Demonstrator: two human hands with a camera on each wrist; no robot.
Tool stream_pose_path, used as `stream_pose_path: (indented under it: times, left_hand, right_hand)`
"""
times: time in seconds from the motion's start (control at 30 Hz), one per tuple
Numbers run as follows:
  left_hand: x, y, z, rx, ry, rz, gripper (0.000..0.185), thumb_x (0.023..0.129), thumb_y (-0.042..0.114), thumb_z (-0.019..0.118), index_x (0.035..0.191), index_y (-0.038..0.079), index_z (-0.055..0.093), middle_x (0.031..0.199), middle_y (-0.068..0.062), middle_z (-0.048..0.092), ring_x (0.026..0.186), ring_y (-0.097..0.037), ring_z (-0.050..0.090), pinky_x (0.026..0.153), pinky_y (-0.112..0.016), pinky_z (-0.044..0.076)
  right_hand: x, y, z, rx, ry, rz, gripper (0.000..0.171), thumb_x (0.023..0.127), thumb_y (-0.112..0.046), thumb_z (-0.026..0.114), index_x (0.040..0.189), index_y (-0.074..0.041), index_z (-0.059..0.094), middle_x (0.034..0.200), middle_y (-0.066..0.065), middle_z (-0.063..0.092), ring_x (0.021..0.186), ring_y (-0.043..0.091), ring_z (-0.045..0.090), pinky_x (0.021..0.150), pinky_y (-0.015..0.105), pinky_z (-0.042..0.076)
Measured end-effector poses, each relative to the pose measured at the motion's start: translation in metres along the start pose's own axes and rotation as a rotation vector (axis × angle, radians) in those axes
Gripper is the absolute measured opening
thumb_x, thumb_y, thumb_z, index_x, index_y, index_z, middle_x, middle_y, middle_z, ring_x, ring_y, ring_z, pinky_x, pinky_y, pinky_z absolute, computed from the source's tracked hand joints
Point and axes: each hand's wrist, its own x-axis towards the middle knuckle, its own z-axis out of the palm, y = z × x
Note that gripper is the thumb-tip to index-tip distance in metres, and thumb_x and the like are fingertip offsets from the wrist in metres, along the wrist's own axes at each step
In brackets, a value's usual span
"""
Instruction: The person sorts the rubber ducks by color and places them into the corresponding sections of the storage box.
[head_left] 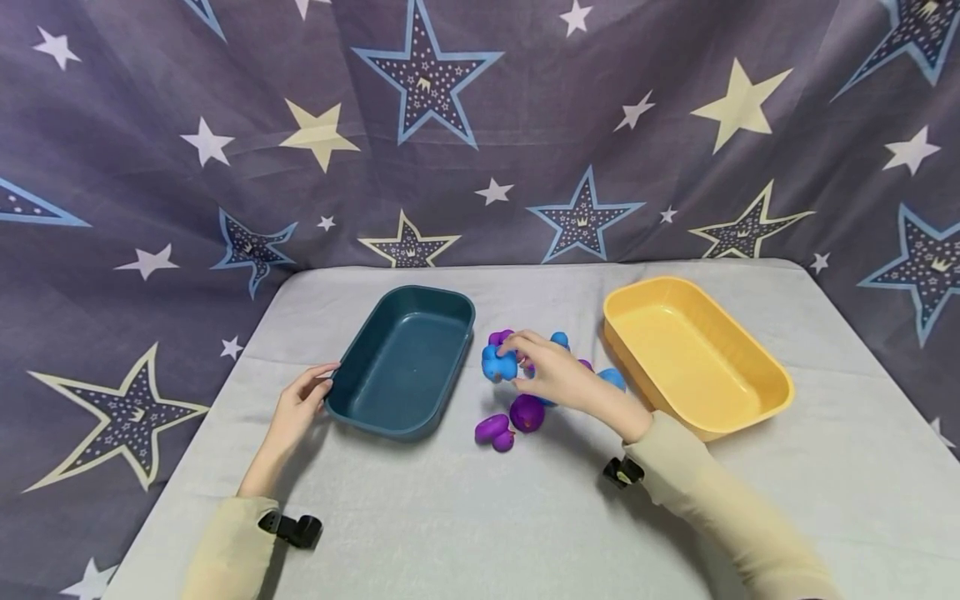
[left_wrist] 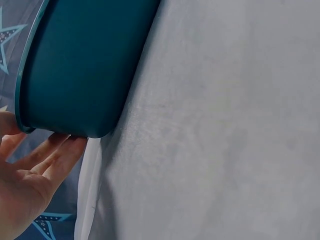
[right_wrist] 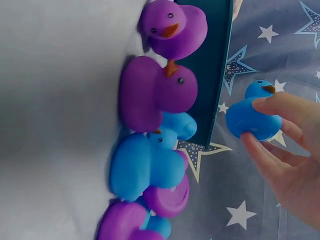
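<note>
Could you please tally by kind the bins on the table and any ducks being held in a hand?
Bins: 2, a teal bin and a yellow bin
Held ducks: 1, a blue duck in the right hand
Total: 3

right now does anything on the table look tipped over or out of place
Yes, the frontmost purple duck looks tipped over: its head sits low by the tablecloth, whereas the neighbouring purple duck appears upright, head raised above its body.
</note>
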Motion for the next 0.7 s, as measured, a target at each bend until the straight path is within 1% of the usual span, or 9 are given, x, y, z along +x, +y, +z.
stream_pose_path:
  times: [0.1,0.27,0.33,0.47,0.6,0.7]
  left_hand:
    - [-0.001,0.0,0.0,0.0,0.0,-0.003,0.032,0.095,0.015,0.048,0.121,-0.004,0.053,0.087,0.022,0.058,0.077,0.005,0.051,0.059,-0.016,0.044]
    - [-0.002,0.002,0.001,0.003,0.006,-0.011,0.032,0.094,0.013,0.048,0.12,-0.004,0.054,0.085,0.019,0.058,0.072,0.004,0.05,0.057,-0.017,0.043]
    - [-0.002,0.003,0.001,-0.002,0.007,-0.019,0.032,0.094,0.013,0.048,0.121,-0.003,0.054,0.084,0.02,0.058,0.073,0.004,0.05,0.057,-0.017,0.043]
    - [-0.002,0.002,0.002,-0.016,0.002,-0.031,0.032,0.094,0.013,0.048,0.122,-0.004,0.053,0.085,0.021,0.057,0.075,0.004,0.05,0.058,-0.017,0.044]
    - [-0.002,0.001,0.002,-0.023,0.006,-0.031,0.032,0.094,0.012,0.048,0.122,-0.004,0.053,0.085,0.019,0.057,0.071,0.003,0.049,0.055,-0.02,0.043]
    - [-0.002,0.001,0.002,-0.021,0.011,-0.028,0.032,0.094,0.011,0.048,0.122,-0.004,0.053,0.083,0.018,0.057,0.069,0.002,0.048,0.054,-0.021,0.042]
  right_hand:
    - [0.007,-0.003,0.003,0.016,0.002,-0.009,0.034,0.075,0.002,0.068,0.106,-0.001,0.056,0.11,0.014,0.055,0.089,0.023,0.059,0.077,0.037,0.05]
    - [0.018,-0.009,0.008,0.04,-0.009,-0.012,0.033,0.077,-0.002,0.067,0.108,-0.003,0.056,0.113,0.014,0.055,0.093,0.023,0.059,0.08,0.032,0.05]
    - [0.022,-0.011,0.01,0.037,-0.01,-0.015,0.033,0.078,-0.003,0.066,0.109,-0.004,0.056,0.113,0.013,0.055,0.093,0.022,0.059,0.079,0.03,0.05]
    - [0.03,-0.013,0.015,0.043,-0.005,-0.026,0.034,0.077,-0.003,0.066,0.11,-0.004,0.056,0.11,0.013,0.056,0.09,0.021,0.058,0.077,0.032,0.05]
    - [0.037,-0.014,0.02,0.032,0.002,-0.034,0.036,0.076,-0.003,0.066,0.11,-0.004,0.057,0.108,0.013,0.057,0.089,0.021,0.058,0.076,0.03,0.05]
    - [0.042,-0.016,0.022,0.035,-0.011,-0.022,0.036,0.077,-0.005,0.067,0.111,-0.004,0.056,0.108,0.014,0.057,0.09,0.023,0.059,0.076,0.029,0.049]
